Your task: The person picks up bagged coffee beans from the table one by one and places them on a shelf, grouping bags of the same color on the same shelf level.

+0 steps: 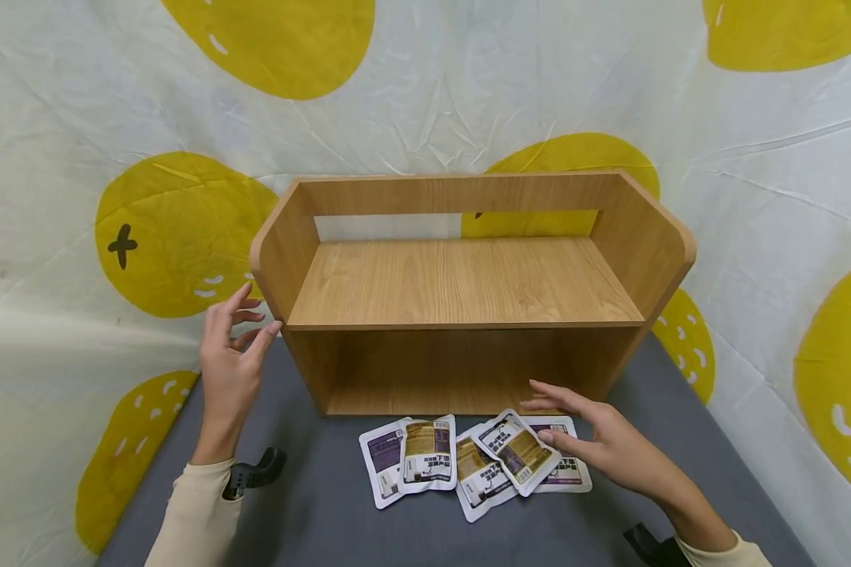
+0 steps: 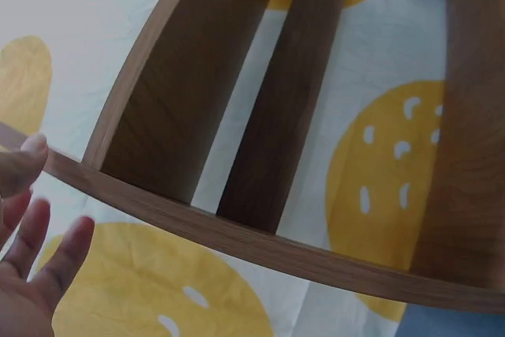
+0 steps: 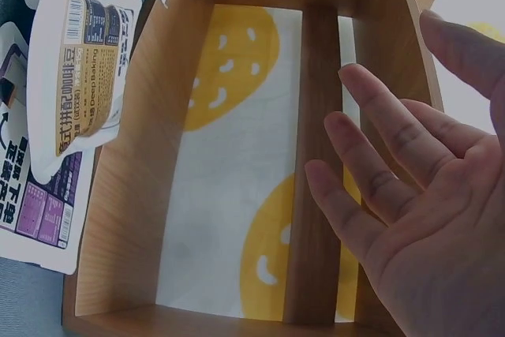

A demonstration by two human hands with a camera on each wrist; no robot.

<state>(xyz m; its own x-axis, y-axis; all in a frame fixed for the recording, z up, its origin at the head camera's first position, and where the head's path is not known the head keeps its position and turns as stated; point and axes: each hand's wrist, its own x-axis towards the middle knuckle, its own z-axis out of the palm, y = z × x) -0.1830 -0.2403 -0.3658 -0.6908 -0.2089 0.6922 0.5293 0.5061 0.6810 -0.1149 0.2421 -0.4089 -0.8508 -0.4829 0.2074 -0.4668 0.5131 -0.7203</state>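
Observation:
A two-tier wooden shelf (image 1: 468, 283) stands upright with a raised side panel at each end. My left hand (image 1: 230, 354) is at its left side, fingers spread; the thumb tip (image 2: 35, 144) meets or nearly meets the panel edge, and I cannot tell which. In front of the shelf lie several flat white-edged pouches with purple and brown printed labels. Two overlapping pouches (image 1: 429, 457) are on the left, and a tilted pouch (image 1: 516, 452) tops the right-hand pile. My right hand (image 1: 610, 441) hovers over that pile with loosely extended fingers, holding nothing; its thumb appears close to the tilted pouch.
A dark grey surface (image 1: 312, 504) lies under the shelf and pouches. Behind and around hangs a white cloth (image 1: 411, 87) with yellow printed shapes. The shelf's lower compartment (image 1: 432, 370) opens toward the pouches, and its back has a gap below the top rail (image 1: 461, 194).

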